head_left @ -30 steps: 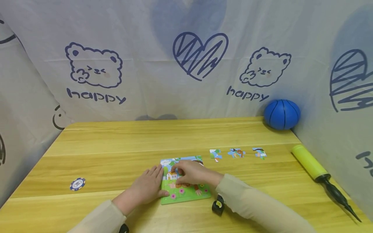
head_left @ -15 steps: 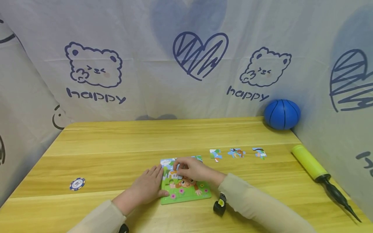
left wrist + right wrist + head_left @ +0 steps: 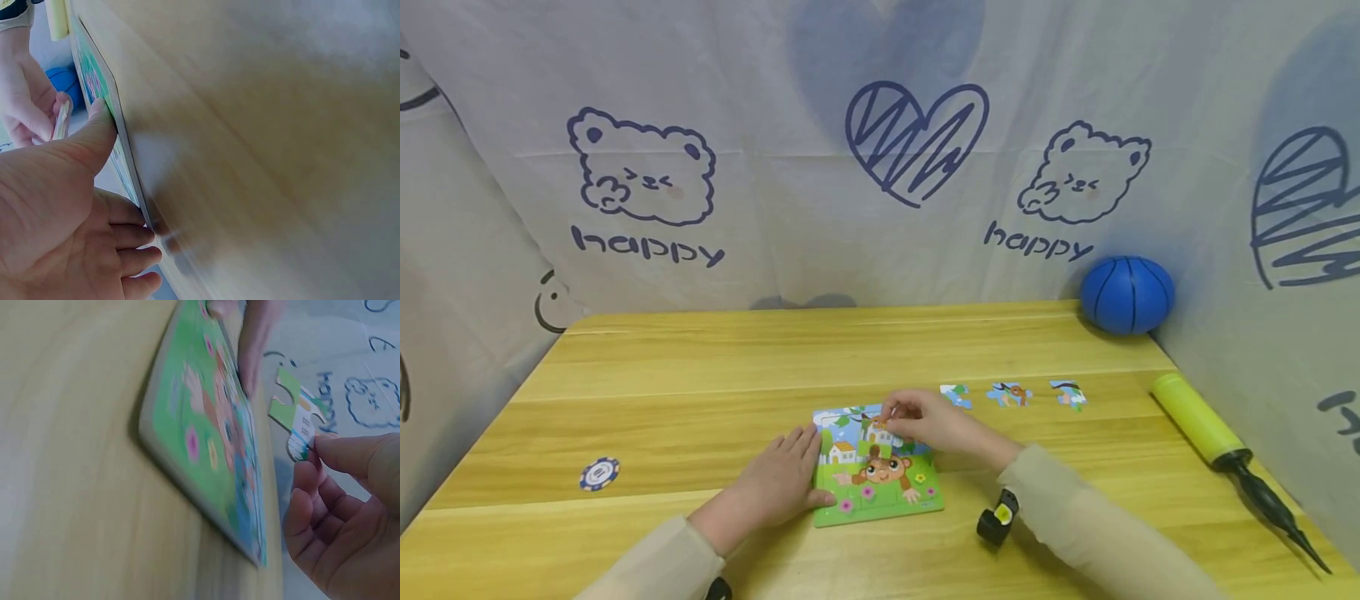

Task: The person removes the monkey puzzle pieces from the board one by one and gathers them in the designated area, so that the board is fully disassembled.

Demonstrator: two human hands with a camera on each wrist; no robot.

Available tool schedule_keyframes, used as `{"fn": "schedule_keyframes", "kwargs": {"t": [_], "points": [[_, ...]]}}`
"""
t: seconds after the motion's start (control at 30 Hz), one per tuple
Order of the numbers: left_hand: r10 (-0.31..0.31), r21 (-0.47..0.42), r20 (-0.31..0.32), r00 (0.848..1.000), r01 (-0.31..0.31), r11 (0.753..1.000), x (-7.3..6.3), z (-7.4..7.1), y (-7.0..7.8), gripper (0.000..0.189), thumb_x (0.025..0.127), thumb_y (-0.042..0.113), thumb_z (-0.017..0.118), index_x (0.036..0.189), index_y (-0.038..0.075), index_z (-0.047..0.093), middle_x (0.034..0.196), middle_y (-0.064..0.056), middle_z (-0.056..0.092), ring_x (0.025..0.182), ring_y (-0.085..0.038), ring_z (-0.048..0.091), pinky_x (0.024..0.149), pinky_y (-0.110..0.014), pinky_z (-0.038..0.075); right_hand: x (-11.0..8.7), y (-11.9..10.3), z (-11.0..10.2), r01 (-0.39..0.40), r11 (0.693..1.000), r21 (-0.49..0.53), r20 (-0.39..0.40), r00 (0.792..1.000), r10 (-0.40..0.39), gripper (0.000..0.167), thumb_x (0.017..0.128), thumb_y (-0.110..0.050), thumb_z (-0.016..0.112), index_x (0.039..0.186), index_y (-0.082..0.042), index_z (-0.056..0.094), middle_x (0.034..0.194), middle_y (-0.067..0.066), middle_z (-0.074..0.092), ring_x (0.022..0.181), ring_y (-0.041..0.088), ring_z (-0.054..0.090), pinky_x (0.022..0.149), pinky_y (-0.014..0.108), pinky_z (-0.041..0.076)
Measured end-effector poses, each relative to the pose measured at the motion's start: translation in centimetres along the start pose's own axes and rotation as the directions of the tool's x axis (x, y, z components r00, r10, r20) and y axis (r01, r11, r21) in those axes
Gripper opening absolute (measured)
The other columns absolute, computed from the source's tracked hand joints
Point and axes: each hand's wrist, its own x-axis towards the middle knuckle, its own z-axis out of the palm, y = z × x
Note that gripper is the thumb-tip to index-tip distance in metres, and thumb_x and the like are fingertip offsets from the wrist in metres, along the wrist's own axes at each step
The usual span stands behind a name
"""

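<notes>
My left hand (image 3: pixel 778 479) lies along the left edge of a jigsaw puzzle board (image 3: pixel 887 502) printed with a brown monkey and flowers. In the left wrist view, its thumb (image 3: pixel 97 128) rests on the board and the other fingers are extended by the rim. Above the board, my right hand (image 3: pixel 936 421) pinches a puzzle piece (image 3: pixel 877 435) between thumb and fingertips. The right wrist view shows that piece (image 3: pixel 301 415) tilted clear of the board, with a white house and green on it. A house printed on the board shows to the left of the piece.
Loose puzzle pieces lie behind the board: one (image 3: pixel 955 393) partly behind my right hand, another (image 3: pixel 1009 394) and a third (image 3: pixel 1067 393). A poker chip (image 3: pixel 599 473) lies at left. A blue ball (image 3: pixel 1126 295) and a yellow hand pump (image 3: pixel 1202 421) stand at right.
My right hand has lifted the house puzzle piece off the board's left side and carried it to the right and up. The left hand has stayed in place.
</notes>
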Motion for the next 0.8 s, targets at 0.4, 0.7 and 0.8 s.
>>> {"fn": "schedule_keyframes", "kwargs": {"t": [0.4,0.7,0.8], "points": [[0.008,0.01,-0.009,1.0,-0.008,1.0,0.0,-0.1,0.1,0.084,0.086,0.052,0.053,0.135,-0.014,0.033,0.142,-0.027,0.027,0.13,-0.04,0.027,0.106,-0.049,0.023,-3.9,2.7,-4.2,-0.031,0.997,-0.072,-0.044,0.999,0.028,0.009,0.092,-0.013,0.058,0.092,-0.006,0.063,0.071,0.002,0.054,0.059,0.013,0.046,0.051,0.026,0.041],[0.005,-0.007,-0.009,1.0,-0.005,1.0,-0.1,-0.2,0.0,0.083,0.086,0.05,0.053,0.135,-0.014,0.032,0.143,-0.027,0.026,0.13,-0.04,0.026,0.106,-0.049,0.023,-6.2,4.4,-6.2,-0.063,0.997,-0.048,-0.014,0.998,0.063,0.008,0.092,-0.007,0.056,0.091,-0.001,0.062,0.069,0.003,0.051,0.054,0.01,0.04,0.05,0.021,0.037],[0.005,-0.005,-0.006,1.0,-0.005,1.0,0.0,-0.1,0.0,0.083,0.087,0.051,0.053,0.135,-0.013,0.032,0.143,-0.027,0.026,0.131,-0.04,0.026,0.106,-0.049,0.023,-6.6,4.9,-6.5,-0.061,0.997,-0.051,-0.002,0.998,0.061,0.007,0.091,-0.003,0.056,0.09,0.001,0.061,0.068,0.002,0.051,0.056,0.01,0.041,0.05,0.02,0.037]]}}
